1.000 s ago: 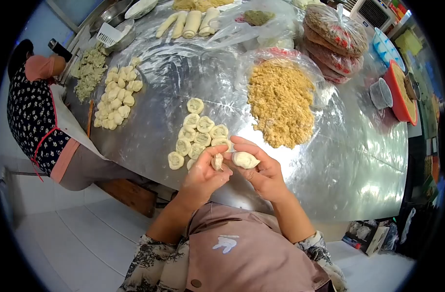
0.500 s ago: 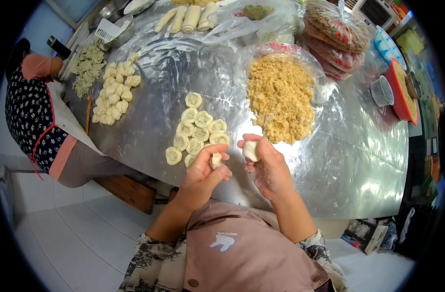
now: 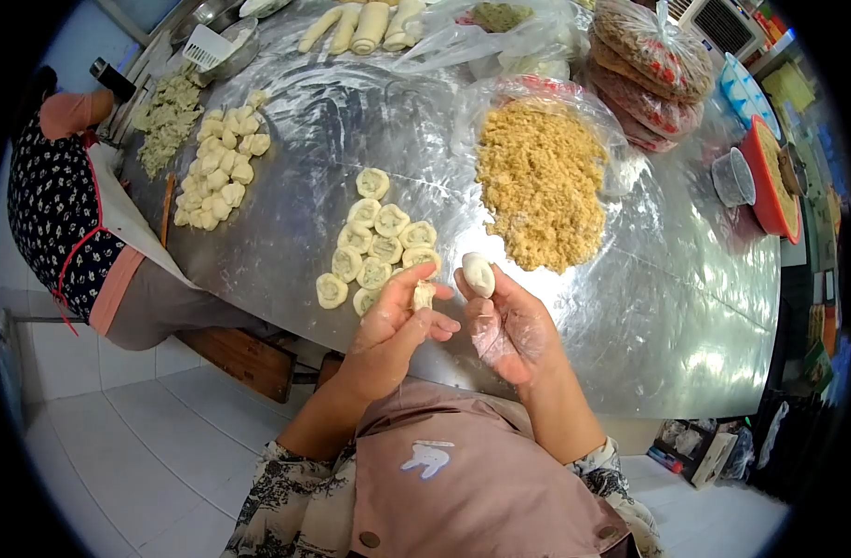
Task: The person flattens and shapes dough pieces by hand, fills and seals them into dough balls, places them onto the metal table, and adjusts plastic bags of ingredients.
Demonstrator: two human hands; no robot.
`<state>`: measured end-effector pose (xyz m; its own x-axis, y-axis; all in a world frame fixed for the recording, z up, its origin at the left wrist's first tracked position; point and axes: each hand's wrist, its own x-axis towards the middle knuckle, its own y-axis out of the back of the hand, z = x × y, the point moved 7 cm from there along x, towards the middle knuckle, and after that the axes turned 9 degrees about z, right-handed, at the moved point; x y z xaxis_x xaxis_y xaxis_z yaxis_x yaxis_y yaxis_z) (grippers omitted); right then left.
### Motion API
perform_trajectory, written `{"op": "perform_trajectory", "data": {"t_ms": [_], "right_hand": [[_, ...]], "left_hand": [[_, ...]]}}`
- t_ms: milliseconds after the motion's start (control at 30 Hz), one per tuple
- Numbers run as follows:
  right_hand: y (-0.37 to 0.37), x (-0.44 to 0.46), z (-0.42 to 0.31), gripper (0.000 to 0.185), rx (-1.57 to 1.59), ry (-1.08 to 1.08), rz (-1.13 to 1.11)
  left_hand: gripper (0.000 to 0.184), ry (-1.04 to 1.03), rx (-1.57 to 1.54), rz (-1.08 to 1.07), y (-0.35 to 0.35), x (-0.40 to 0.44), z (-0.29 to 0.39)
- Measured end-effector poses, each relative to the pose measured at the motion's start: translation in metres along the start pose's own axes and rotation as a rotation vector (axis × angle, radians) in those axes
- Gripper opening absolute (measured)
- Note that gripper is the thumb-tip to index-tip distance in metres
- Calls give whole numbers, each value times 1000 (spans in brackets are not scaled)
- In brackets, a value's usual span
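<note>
Dough piece (image 3: 479, 275) sitting near centre, right hand (image 3: 518, 330) lightly pinching it between thumb and fingers, left hand (image 3: 388, 330), half open, gripping small pale lump (image 3: 424, 297), open plastic bag (image 3: 537, 86) holding yellow crumbs (image 3: 542, 181) at one o'clock, red basin (image 3: 760, 202) containing tan matter (image 3: 774, 167) at two-thirty.

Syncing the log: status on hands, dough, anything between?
Left hand: pinching dough bit. Right hand: holding dough piece. Rounds on table beyond left hand. Nothing visible between hands.

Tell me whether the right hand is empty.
No, the right hand holds a pale, rounded piece of dough.
</note>
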<state>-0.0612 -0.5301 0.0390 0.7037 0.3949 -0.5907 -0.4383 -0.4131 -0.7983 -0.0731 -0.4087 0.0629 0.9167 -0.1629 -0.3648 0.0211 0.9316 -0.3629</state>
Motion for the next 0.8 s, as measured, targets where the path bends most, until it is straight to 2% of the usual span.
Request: {"op": "perform_trajectory", "data": {"t_ms": [67, 133, 167, 233, 367, 400, 500, 600, 700, 800], "right_hand": [[0, 0, 0, 31, -41, 40, -52], [1, 0, -1, 29, -112, 124, -44], [2, -1, -2, 29, -232, 194, 35], [1, -8, -6, 30, -471, 337, 191], [1, -5, -1, 28, -635, 390, 170], [-1, -3, 2, 29, -549, 342, 142], [4, 1, -1, 32, -596, 390, 144], [-9, -12, -4, 35, -1222, 681, 132], [-15, -14, -5, 36, -1265, 729, 169], [-12, -16, -9, 34, -1338, 972, 156]], "left_hand": [[49, -10, -7, 20, 1, 0, 1], [44, -48, 38, 53, 2, -1, 2], [42, -67, 61, 71, 3, -1, 3], [37, -270, 256, 91, 5, 1, 7], [32, -742, 799, 184, -8, -6, 34], [36, -740, 855, 209, -9, -5, 33], [42, -752, 939, 264, -11, -5, 31], [41, -788, 877, 279, -15, -4, 30], [39, -759, 834, 295, -15, -1, 27], [36, -691, 764, 293, -11, 2, 19]]}}
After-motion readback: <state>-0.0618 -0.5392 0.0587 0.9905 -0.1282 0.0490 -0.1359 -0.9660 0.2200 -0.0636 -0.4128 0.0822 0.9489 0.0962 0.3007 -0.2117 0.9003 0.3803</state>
